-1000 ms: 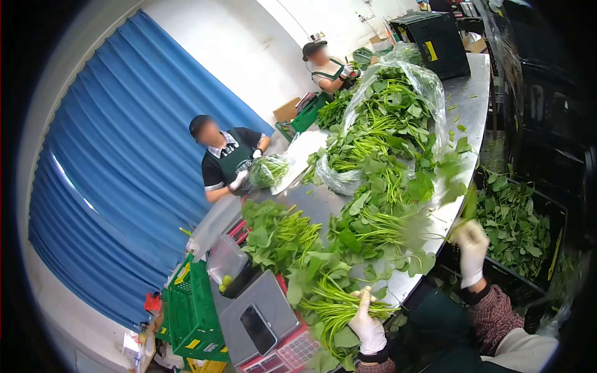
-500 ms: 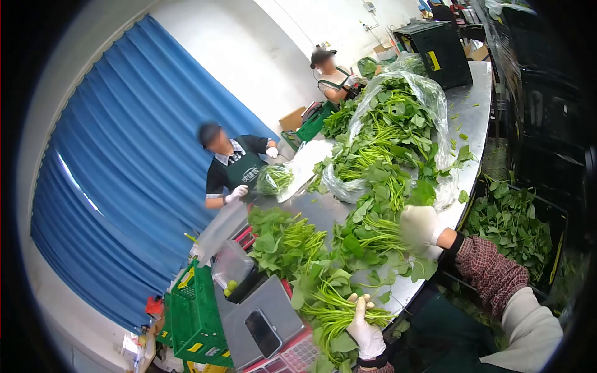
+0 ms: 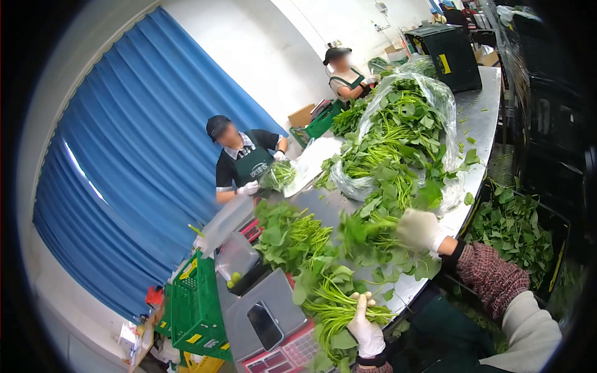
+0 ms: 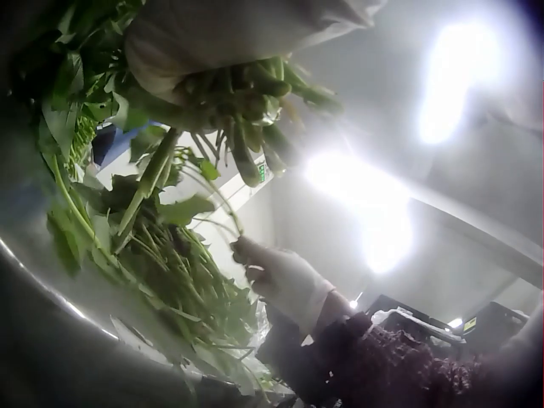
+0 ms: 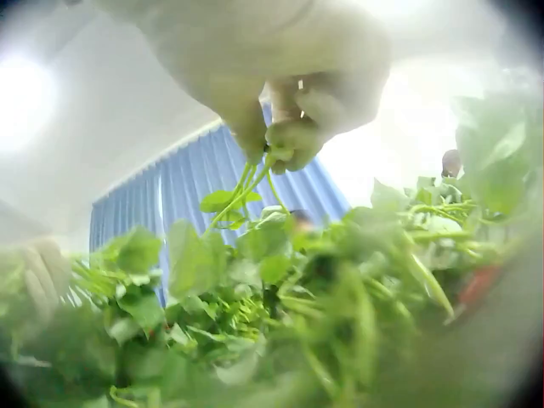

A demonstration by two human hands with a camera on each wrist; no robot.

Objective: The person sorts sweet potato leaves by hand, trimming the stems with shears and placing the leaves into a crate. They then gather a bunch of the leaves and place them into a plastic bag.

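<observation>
My gloved left hand (image 3: 365, 332) grips a bunch of leafy greens (image 3: 326, 304) by the stems at the table's near edge. In the left wrist view the cut stem ends (image 4: 246, 127) poke out beneath the white glove. My gloved right hand (image 3: 420, 230) is over the greens farther right, its fingertips pinching a few thin leafy stems (image 5: 246, 191) in the right wrist view. Beyond it, a large heap of greens (image 3: 392, 137) spills from a clear plastic bag (image 3: 449, 124) along the metal table (image 3: 485, 118). Another pile of greens (image 3: 292, 236) lies to the left.
A scale (image 3: 233, 326) with a phone (image 3: 265, 324) on it stands at the left, near green crates (image 3: 199, 304). At the right, below the table, sits a dark crate (image 3: 563, 239) of greens. A person (image 3: 242, 161) across the table handles bagged greens (image 3: 280, 176).
My right hand has come from beside the table edge, above the dark crate, in over the greens on the table, and now pinches stems there. My left hand keeps its grip on the bunch.
</observation>
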